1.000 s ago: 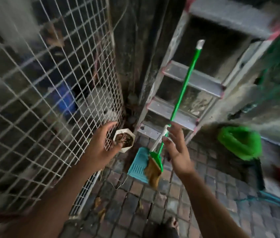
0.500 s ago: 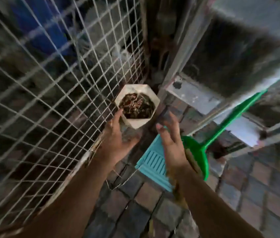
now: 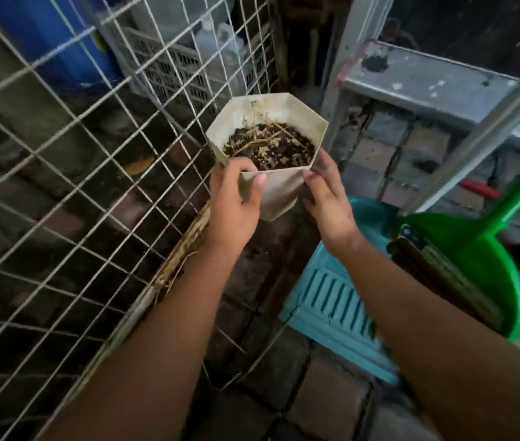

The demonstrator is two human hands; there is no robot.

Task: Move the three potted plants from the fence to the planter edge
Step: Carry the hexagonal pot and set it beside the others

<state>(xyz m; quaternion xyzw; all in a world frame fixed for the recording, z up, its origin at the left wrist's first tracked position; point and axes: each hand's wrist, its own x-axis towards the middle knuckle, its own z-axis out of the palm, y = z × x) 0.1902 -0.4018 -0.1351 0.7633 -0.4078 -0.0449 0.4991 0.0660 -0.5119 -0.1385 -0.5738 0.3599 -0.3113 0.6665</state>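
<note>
One pot shows, white and hexagonal, at 12 o'clock of the hands and just beside the wire fence. The left hand is wrapped on its near wall, thumb over the rim; the right hand lies open-fingered against its side. If it hangs from the mesh, a straight pull could snag and tip soil out; the other two pots are out of view.

From my feed: two bare forearms run up from the bottom edge, no sleeves in view. Left hand and right hand carry no gloves, rings, watch or bands that I can see. Nails short. Wrists plain. Nothing else of the person shows.
</note>
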